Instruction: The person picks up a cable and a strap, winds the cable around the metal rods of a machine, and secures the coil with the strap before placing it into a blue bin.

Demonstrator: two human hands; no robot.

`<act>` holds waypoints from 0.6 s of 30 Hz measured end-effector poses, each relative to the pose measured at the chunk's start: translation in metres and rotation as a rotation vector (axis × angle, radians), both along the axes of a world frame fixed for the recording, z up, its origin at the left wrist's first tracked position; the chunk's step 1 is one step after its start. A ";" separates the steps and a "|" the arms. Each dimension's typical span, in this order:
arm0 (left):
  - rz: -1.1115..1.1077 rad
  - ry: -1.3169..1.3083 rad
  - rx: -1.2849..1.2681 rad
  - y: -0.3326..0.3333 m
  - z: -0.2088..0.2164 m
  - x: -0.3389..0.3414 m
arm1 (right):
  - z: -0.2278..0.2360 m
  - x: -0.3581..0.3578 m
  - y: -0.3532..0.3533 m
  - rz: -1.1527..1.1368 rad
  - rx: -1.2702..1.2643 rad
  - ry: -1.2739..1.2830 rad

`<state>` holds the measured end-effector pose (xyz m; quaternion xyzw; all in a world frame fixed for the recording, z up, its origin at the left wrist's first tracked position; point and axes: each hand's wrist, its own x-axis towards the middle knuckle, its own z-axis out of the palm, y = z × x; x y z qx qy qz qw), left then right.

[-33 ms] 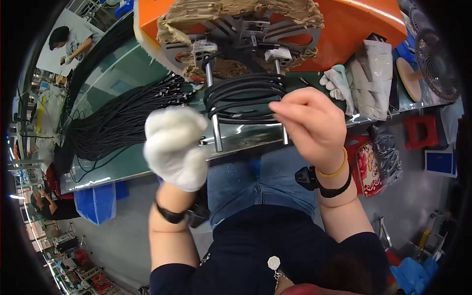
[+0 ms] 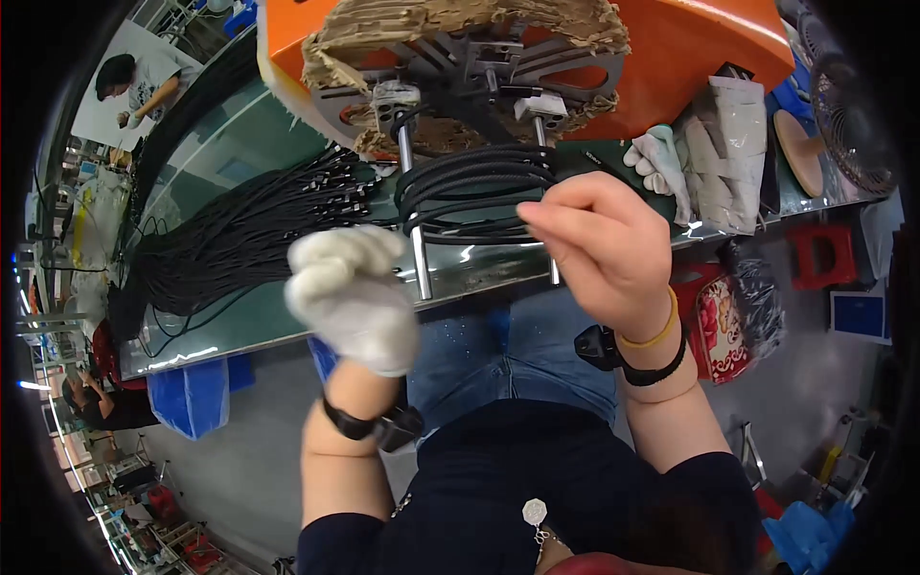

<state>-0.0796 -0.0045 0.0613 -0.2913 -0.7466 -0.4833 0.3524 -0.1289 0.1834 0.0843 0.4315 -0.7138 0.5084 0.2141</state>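
Observation:
A coil of black braided cable (image 2: 479, 182) is wound around two metal rods that jut toward me from a slotted metal wheel (image 2: 470, 72). My right hand (image 2: 613, 240), bare, is at the coil's right end with thumb and fingers drawn together. Whatever lies between those fingertips is too small or hidden to make out. Left of the rods, above the table's front edge, my left hand (image 2: 350, 297) wears a white glove. Its fingers are curled in and slightly blurred, hiding anything inside them. Torn brown tape or cardboard covers the wheel's rim.
A bundle of black cables (image 2: 230, 235) with connector ends lies on the green table at left. An orange machine housing (image 2: 690, 57) stands behind the wheel. At right are a spare white glove (image 2: 661, 168), a grey wrapped package (image 2: 724, 158) and a fan (image 2: 848, 120). A co-worker (image 2: 149, 81) sits far left.
My gloved left hand has shifted slightly right and down, with its wrist turned a little. My right fingertips have moved slightly left along the coil.

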 end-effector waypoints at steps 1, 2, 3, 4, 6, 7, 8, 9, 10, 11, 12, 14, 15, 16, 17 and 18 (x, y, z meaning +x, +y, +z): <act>-0.060 0.054 0.611 0.009 -0.031 0.007 | 0.004 -0.001 -0.003 0.010 0.004 0.021; -0.077 -0.169 0.750 0.040 -0.030 0.005 | 0.007 -0.004 -0.003 0.000 0.008 0.016; -0.087 -0.399 0.877 0.063 -0.025 0.006 | 0.011 -0.004 -0.003 0.005 0.069 0.050; -0.025 -0.470 0.609 0.063 -0.024 0.003 | 0.015 -0.005 -0.003 0.013 0.130 0.084; 0.026 -0.529 0.344 0.068 -0.015 -0.009 | 0.017 -0.006 0.002 0.014 0.199 0.121; -0.151 -0.692 0.747 0.072 -0.008 -0.016 | 0.017 -0.005 0.006 0.045 0.190 0.090; -0.341 -0.838 1.146 0.076 0.002 -0.025 | 0.018 -0.008 0.008 0.072 0.178 0.065; -0.539 -0.971 1.545 0.079 0.010 -0.032 | 0.020 -0.012 0.010 0.100 0.165 0.042; -0.548 -0.972 1.539 0.081 0.014 -0.035 | 0.021 -0.019 0.011 0.093 0.164 0.047; -0.482 -0.928 1.551 0.084 0.018 -0.038 | 0.023 -0.032 0.011 -0.026 0.071 -0.045; -0.416 -0.883 1.562 0.086 0.021 -0.040 | 0.024 -0.043 0.012 -0.144 -0.024 -0.138; -0.349 -0.848 1.570 0.091 0.021 -0.041 | 0.020 -0.056 0.001 -0.093 -0.074 -0.260; -0.340 -0.826 1.578 0.090 0.020 -0.044 | 0.017 -0.061 -0.010 -0.032 -0.123 -0.379; -0.331 -0.804 1.586 0.090 0.019 -0.046 | 0.015 -0.061 -0.015 0.031 -0.172 -0.496; -0.324 -0.781 1.595 0.090 0.019 -0.045 | 0.012 -0.056 -0.015 0.031 -0.175 -0.494; -0.327 -0.773 1.594 0.089 0.017 -0.045 | 0.010 -0.050 -0.013 0.026 -0.170 -0.503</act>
